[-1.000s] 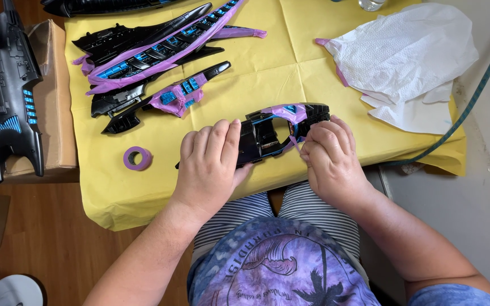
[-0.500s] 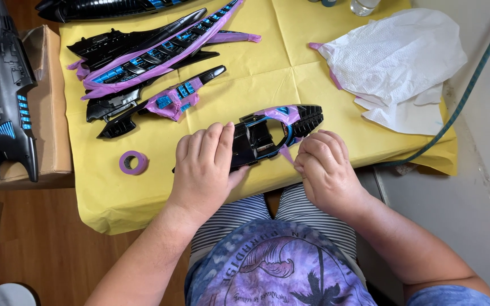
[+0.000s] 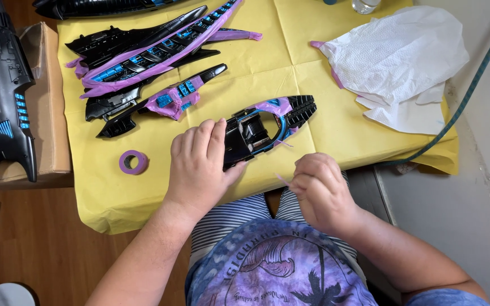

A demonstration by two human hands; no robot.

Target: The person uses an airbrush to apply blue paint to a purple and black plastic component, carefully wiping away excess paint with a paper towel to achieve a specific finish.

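Observation:
My left hand (image 3: 199, 164) grips the near end of a black model part (image 3: 267, 127) with blue trim and bits of purple masking tape, holding it flat on the yellow paper sheet (image 3: 267, 73). My right hand (image 3: 316, 187) is closed just below that part, near the table's front edge, pinching a thin strip of purple tape (image 3: 282, 180). A small roll of purple tape (image 3: 134, 162) lies left of my left hand.
Several more black, blue and purple-taped model parts (image 3: 148, 54) lie at the back left of the sheet. White paper towels (image 3: 398, 56) sit at the back right. A large black model body (image 3: 1, 96) rests on a cardboard box (image 3: 49, 102) at far left. A green hose (image 3: 466, 96) runs along the right.
My right hand has left the black part and drawn back toward me, pulling a thin strip of purple tape off it. My left hand stays on the part.

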